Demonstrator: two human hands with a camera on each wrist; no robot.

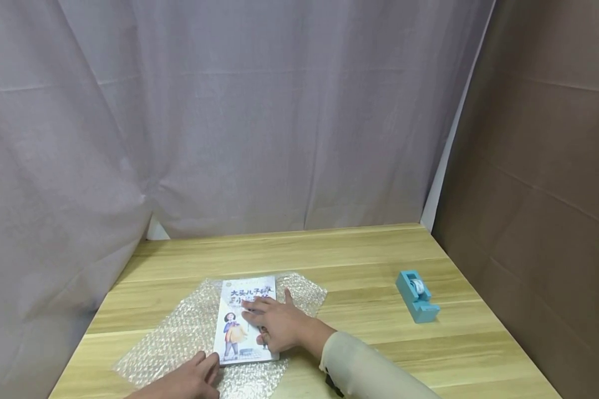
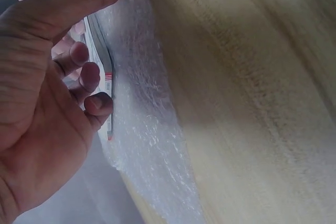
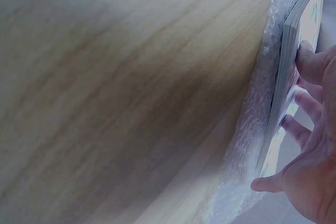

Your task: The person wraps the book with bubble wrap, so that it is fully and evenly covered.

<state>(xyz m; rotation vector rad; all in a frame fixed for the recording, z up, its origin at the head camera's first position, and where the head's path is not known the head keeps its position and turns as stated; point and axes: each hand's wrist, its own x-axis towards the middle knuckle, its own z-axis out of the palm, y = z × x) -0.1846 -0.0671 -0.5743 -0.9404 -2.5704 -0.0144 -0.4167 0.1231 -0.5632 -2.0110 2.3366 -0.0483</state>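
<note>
A thin paperback book [image 1: 242, 332] with a white illustrated cover lies face up on a sheet of bubble wrap [image 1: 174, 327]. My right hand [image 1: 284, 324] rests on the cover's right half with its fingers spread. In the right wrist view its fingers reach over the cover, and the book's page edges [image 3: 286, 61] face the camera. My left hand [image 1: 187, 379] is at the book's lower left corner, fingertips right at the edge. The left wrist view shows its fingers loosely bent beside the book's edge [image 2: 108, 77], the thumb stretched out above the wrap.
A blue tape dispenser [image 1: 419, 296] with a roll of tape stands on the right of the wooden table [image 1: 359, 255]. Grey curtains [image 1: 239, 122] hang behind the table, and a brown one [image 1: 539, 194] on the right. A light sleeve [image 1: 364, 366] covers the right forearm.
</note>
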